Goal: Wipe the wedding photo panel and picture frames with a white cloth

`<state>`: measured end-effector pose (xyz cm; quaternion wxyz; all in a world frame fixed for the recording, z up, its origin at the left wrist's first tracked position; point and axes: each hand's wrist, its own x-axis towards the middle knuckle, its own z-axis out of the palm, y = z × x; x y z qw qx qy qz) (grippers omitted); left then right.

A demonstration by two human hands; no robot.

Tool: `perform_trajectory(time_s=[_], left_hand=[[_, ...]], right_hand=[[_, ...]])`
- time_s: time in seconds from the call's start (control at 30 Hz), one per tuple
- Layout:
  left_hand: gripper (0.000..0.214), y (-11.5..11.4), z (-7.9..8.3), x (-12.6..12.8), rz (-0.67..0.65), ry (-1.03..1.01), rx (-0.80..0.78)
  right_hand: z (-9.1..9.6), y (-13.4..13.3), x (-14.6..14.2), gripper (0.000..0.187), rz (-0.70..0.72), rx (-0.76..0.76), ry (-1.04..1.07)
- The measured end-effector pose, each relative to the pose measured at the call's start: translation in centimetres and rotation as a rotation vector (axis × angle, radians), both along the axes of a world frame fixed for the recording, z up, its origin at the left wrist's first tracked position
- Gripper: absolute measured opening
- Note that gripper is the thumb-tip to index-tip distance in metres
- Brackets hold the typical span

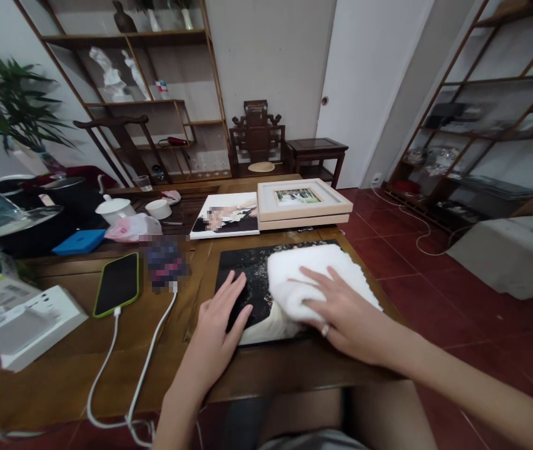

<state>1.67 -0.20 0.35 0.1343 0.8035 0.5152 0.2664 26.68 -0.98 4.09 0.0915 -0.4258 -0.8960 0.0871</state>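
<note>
Evidently a pressing hold: right hand (341,306) lies on a white cloth (294,265), fingers spread; whether any cloth is pinched beneath, cannot tell. A ring (325,329) sits at the cloth's near edge. Best to keep a fold of cloth between ring and surface, pressure light and even. Left hand (222,319), fingers loosely spread and thumb apart, rests at the left side of the dark picture (248,265); a good place to steady it, provided the fingertips bear on the edge rather than the printed face. Picture lies flat on the table (248,375), toward the near edge, its right part under cloth. Farther off, a pale frame (266,206); well left, a phone (119,284). Both well clear of the cloth.
</note>
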Motion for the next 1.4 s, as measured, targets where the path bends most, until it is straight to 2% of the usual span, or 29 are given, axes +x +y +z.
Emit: perform_trajectory(time_s=[0.13, 0.33, 0.43, 0.53, 0.63, 0.73, 0.9, 1.03, 1.13, 1.2, 1.3, 1.4], left_hand=[[0.037, 0.2, -0.2, -0.2, -0.027, 0.015, 0.032], [0.036, 0.1, -0.1, -0.1, -0.02, 0.036, 0.055], [0.035, 0.1, 0.0, -0.1, -0.005, 0.045, 0.068], [0.035, 0.1, -0.1, -0.1, 0.004, 0.05, 0.071], [0.036, 0.1, -0.1, -0.2, -0.009, 0.04, 0.075], [0.035, 0.2, -0.2, -0.2, -0.019, 0.024, 0.075], [0.034, 0.3, -0.2, -0.1, -0.013, 0.001, 0.071], [0.034, 0.2, -0.3, -0.1, 0.029, -0.064, 0.074], [0.039, 0.4, -0.7, -0.3, 0.152, -0.207, 0.087], [0.048, 0.6, -0.7, -0.7, 0.213, -0.4, 0.015], [0.057, 0.7, 0.2, -1.4, 0.245, -0.845, -0.228], [0.057, 0.2, 2.1, -2.2, 0.294, -1.244, -0.474]], right_hand=[[0.1, 3.6, -0.3, 0.032, -0.09, -0.001, 0.034], [0.8, 8.1, -6.2, 0.033, 0.086, 0.016, 0.093], [0.9, 9.3, -9.0, 0.033, 0.168, 0.041, 0.076], [0.6, 9.6, -9.7, 0.032, 0.176, 0.048, 0.065], [0.3, 9.2, -8.1, 0.032, 0.16, 0.046, 0.078], [0.1, 8.3, -4.7, 0.033, 0.102, 0.038, 0.098], [-0.9, 6.1, 1.6, 0.035, -0.115, 0.109, 0.034], [-2.1, 3.6, 4.0, 0.033, -0.246, 0.193, -0.013], [-2.2, 1.7, 4.0, 0.031, -0.276, 0.191, -0.035], [-1.8, 0.6, 3.6, 0.032, -0.282, 0.162, -0.051], [-1.1, -0.4, 2.3, 0.034, -0.256, 0.098, -0.063], [-0.6, -0.5, -0.3, 0.034, -0.189, 0.054, -0.037]])
